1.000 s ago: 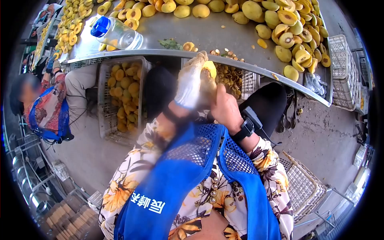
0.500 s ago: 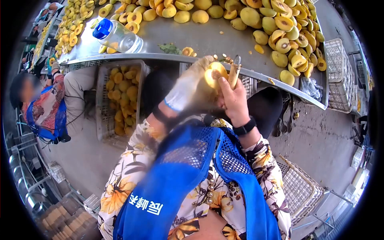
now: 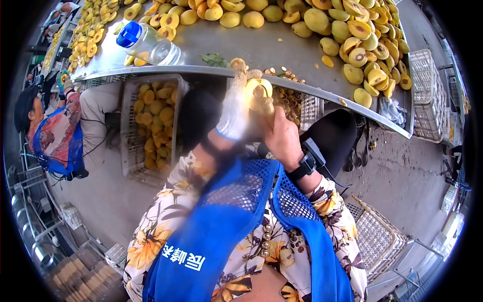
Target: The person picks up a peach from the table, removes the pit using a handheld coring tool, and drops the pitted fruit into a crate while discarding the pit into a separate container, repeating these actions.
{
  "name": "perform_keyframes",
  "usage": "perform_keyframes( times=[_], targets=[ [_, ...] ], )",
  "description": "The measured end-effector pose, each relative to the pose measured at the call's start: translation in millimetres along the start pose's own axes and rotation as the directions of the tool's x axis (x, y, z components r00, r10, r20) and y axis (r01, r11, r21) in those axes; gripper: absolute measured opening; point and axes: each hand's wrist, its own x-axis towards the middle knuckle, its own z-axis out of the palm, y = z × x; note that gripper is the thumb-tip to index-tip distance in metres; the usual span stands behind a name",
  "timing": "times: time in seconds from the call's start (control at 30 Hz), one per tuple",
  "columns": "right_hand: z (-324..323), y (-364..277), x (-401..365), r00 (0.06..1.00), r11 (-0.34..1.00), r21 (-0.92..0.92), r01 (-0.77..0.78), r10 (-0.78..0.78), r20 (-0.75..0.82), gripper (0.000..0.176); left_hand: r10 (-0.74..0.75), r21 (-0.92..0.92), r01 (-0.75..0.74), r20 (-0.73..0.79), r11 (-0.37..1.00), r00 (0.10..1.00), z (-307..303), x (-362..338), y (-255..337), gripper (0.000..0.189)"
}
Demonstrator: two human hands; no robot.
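My left hand (image 3: 234, 108), in a pale knit glove with brownish, soiled fingers, grips a yellow peach half (image 3: 250, 89) with the cut side toward me. My bare right hand (image 3: 283, 137) is closed around the wooden handle (image 3: 267, 111) of a small pitting tool. The tool's metal end is hidden at the brown centre of the fruit. Both hands meet just in front of the metal table edge (image 3: 322, 94). Below them a crate holds brown peach pits (image 3: 290, 104), partly covered by my hands.
Heaps of halved peaches (image 3: 375, 45) lie on the metal table, with a blue-capped clear bottle (image 3: 151, 46) and a green leaf (image 3: 215, 60). A crate of peaches (image 3: 157, 121) stands at left, near a seated person (image 3: 58, 126). Another crate (image 3: 380, 236) is at lower right.
Both hands have moved slightly left and lower. The tool, whose metal loop showed above my right hand, now has its end at the peach half. More of the pit crate shows.
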Motion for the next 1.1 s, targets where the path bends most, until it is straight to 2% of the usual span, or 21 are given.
perform_keyframes(
  times=[0.07,0.13,0.17,0.23,0.3,0.33,0.37,0.43,0.53,0.57,0.63,0.67,0.7,0.73,0.8,0.87,0.97,1.03,1.1],
  targets=[
    [1,0,1,1.0,1.0,-0.024,-0.013,0.013,0.017,0.022,0.119,0.226,-0.117,0.006,0.967,0.993,1,-2,5,0.047],
    [1,-1,1,0.996,0.997,-0.055,-0.058,0.061,0.059,0.023,0.143,0.212,-0.121,-0.093,0.97,0.985,8,-2,5,0.04],
    [1,1,1,0.996,0.996,-0.068,-0.05,0.056,0.077,0.024,0.067,0.056,-0.058,-0.194,0.997,0.979,15,2,1,0.034],
    [3,5,-1,0.992,0.995,-0.093,-0.036,0.047,0.114,0.025,-0.106,-0.248,0.046,-0.235,0.968,0.966,17,4,-1,0.026],
    [3,8,-2,0.989,0.997,-0.071,-0.028,0.037,0.14,0.025,-0.248,-0.504,0.161,-0.11,0.848,0.963,8,6,3,0.023],
    [2,9,-2,0.988,0.998,-0.06,-0.024,0.033,0.152,0.026,-0.104,-0.294,0.076,-0.081,0.953,0.991,2,7,0,0.022],
    [2,9,-2,0.986,0.997,-0.073,-0.033,0.044,0.16,0.026,0.03,-0.075,-0.032,-0.019,0.997,0.999,-5,9,-5,0.021],
    [1,11,-2,0.982,0.994,-0.1,-0.048,0.065,0.176,0.027,0.101,0.134,-0.112,0.082,0.985,0.992,-10,11,-17,0.02],
    [0,10,0,0.978,0.991,-0.126,-0.053,0.077,0.195,0.027,-0.018,0.076,0.014,0.053,0.997,0.998,-10,14,-21,0.024],
    [0,10,0,0.983,0.992,-0.119,-0.048,0.068,0.172,0.027,-0.052,0.019,0.051,0.005,0.998,0.999,-5,12,-20,0.03],
    [0,10,0,0.99,0.993,-0.111,-0.037,0.051,0.13,0.027,-0.197,-0.302,0.172,-0.055,0.938,0.979,6,10,-11,0.03],
    [0,9,-1,0.992,0.993,-0.108,-0.044,0.057,0.116,0.027,-0.303,-0.542,0.234,-0.041,0.807,0.952,12,10,0,0.023],
    [0,7,0,0.993,0.993,-0.104,-0.051,0.062,0.1,0.027,-0.397,-0.742,0.268,0.002,0.615,0.918,17,10,7,0.02],
    [0,6,0,0.994,0.993,-0.1,-0.059,0.068,0.083,0.027,-0.382,-0.732,0.227,-0.05,0.643,0.923,21,10,6,0.02],
    [3,8,-1,0.994,0.995,-0.064,-0.079,0.083,0.064,0.027,-0.233,-0.671,0.09,-0.126,0.736,0.964,27,3,-3,0.02],
    [2,9,-1,0.994,0.995,-0.055,-0.089,0.092,0.06,0.027,-0.178,-0.573,0.073,-0.129,0.816,0.976,28,2,-5,0.025],
    [2,9,-4,0.991,0.993,-0.072,-0.09,0.097,0.094,0.026,-0.272,-0.368,0.23,-0.067,0.901,0.96,20,2,3,0.036],
    [3,13,-4,0.986,0.993,-0.074,-0.094,0.103,0.131,0.027,-0.348,-0.241,0.326,-0.053,0.914,0.936,16,6,11,0.035],
    [0,11,-5,0.982,0.992,-0.08,-0.095,0.106,0.159,0.028,-0.06,0.047,0.054,0.135,0.997,0.989,-2,12,-4,0.035]
  ],
)
